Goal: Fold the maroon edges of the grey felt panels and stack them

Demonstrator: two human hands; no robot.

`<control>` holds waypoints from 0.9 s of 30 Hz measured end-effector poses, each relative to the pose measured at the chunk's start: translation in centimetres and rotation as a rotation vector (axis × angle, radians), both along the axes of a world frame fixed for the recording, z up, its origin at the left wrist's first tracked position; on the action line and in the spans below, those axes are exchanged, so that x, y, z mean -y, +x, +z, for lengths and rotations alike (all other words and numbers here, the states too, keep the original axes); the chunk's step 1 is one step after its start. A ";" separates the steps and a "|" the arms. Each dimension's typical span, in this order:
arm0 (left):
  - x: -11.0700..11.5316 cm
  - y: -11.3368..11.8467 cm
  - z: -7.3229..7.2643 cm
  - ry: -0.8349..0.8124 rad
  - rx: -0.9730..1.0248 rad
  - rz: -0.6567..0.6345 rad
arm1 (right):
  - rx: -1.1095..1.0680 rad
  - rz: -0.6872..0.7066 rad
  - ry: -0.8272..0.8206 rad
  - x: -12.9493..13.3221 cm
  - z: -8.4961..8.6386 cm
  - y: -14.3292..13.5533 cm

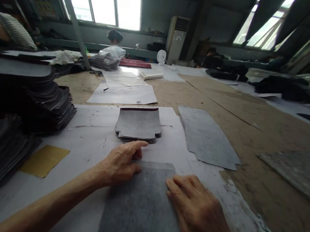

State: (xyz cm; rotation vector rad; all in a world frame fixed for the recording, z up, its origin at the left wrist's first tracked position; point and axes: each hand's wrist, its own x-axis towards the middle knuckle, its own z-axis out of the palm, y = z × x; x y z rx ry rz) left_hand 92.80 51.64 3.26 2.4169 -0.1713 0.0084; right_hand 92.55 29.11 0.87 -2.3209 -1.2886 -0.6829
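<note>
A grey fabric-like panel (142, 204) with rounded corners lies in front of me on white paper. My left hand (123, 161) is at its far left corner, thumb by the edge, index finger stretched out and the other fingers partly curled. Nothing shows in its grasp. On the panel's right edge rests my right hand (195, 205), fingers bent slightly and laid on the material; its thumb is not distinct. Just beyond my left fingertips sits a small stack of grey notched pieces (138, 123) with a dark red strip along the far edge.
Tall stacks of dark pieces (51, 104) stand at the left, near a yellow-brown sheet (45, 160). Another grey panel (207, 138) lies to the right, a rough grey sheet (295, 170) farther right. White sheets (124, 94) and a small fan (161, 56) are farther back; people are beyond.
</note>
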 end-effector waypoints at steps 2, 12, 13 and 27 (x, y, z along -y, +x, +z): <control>0.8 0.1 0.4 0.065 0.016 -0.051 | 0.031 0.003 -0.008 0.1 -0.4 -0.1; 4.9 1.2 0.0 0.186 -0.008 -0.017 | 0.037 0.024 0.055 -1.2 -1.3 -0.8; 4.9 1.1 -0.1 0.187 -0.003 0.010 | 0.039 0.024 0.064 -1.2 -1.3 -0.8; 2.1 -1.0 0.0 0.267 -0.024 0.072 | -0.013 0.065 -0.014 -0.7 -0.5 -0.2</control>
